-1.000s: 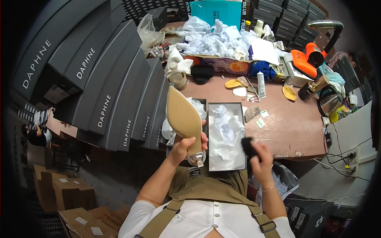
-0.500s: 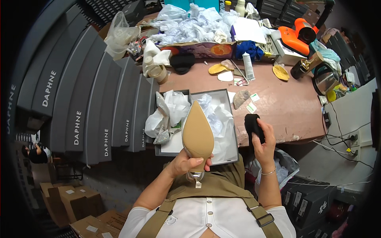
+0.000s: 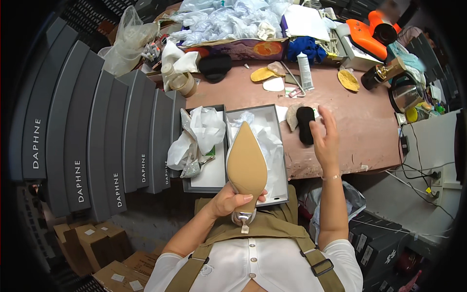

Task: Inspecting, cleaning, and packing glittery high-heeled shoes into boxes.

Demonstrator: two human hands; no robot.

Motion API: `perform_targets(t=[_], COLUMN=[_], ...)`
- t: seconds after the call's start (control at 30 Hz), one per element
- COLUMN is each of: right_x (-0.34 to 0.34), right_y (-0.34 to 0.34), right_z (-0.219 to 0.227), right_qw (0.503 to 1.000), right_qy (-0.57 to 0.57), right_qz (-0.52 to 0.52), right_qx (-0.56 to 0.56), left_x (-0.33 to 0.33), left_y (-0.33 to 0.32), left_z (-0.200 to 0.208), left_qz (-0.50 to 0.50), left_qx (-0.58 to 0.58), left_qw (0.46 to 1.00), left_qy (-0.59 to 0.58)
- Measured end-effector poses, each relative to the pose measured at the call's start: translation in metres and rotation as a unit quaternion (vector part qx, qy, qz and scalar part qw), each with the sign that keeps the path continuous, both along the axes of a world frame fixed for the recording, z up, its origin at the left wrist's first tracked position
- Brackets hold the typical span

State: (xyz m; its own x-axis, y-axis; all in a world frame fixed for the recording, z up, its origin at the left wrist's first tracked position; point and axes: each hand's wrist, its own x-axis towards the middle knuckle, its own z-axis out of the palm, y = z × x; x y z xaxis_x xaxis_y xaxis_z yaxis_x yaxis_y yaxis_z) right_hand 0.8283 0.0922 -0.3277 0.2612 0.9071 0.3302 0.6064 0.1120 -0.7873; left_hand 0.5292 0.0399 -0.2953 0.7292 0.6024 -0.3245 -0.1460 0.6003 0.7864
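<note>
My left hand grips a pointed high-heeled shoe around its narrow waist, tan sole facing up and toe pointing away. My right hand is open at the table's near edge, fingers apart, just right of a black oblong pad lying on the table. Under the shoe sits an open grey shoebox with white tissue paper inside. Its mate, a silvery glittery shoe, rests in the left part of the box, partly hidden by crumpled tissue.
Dark grey shoeboxes are stacked at the left. Farther back on the brown table are yellow sponges, a white tube, a jar and a carton of crumpled paper. An orange appliance stands back right.
My right hand has moved forward over the table and let go of the black pad, which now lies there. The shoe stays in my left hand, almost unmoved. The view has shifted slightly.
</note>
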Motion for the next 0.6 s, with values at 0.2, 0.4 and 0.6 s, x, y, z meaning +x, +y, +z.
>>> perform_targets(t=[0.2, 0.4, 0.6], right_x=[-0.112, -0.093, -0.122], right_y=[-0.079, -0.089, -0.084], right_z=[0.015, 0.016, 0.020], right_qw=[0.799, 0.810, 0.846], right_qy=[0.350, 0.491, 0.407], right_qz=[0.382, 0.231, 0.239], right_qx=[-0.305, -0.221, -0.246], left_x=[0.018, -0.071, -0.104], left_y=[0.006, 0.048, 0.089], left_z=[0.000, -0.015, -0.116], left_qz=[0.158, 0.247, 0.119], left_qx=[0.164, 0.381, 0.398], left_qw=[0.973, 0.767, 0.679], left_qy=[0.047, 0.453, 0.606])
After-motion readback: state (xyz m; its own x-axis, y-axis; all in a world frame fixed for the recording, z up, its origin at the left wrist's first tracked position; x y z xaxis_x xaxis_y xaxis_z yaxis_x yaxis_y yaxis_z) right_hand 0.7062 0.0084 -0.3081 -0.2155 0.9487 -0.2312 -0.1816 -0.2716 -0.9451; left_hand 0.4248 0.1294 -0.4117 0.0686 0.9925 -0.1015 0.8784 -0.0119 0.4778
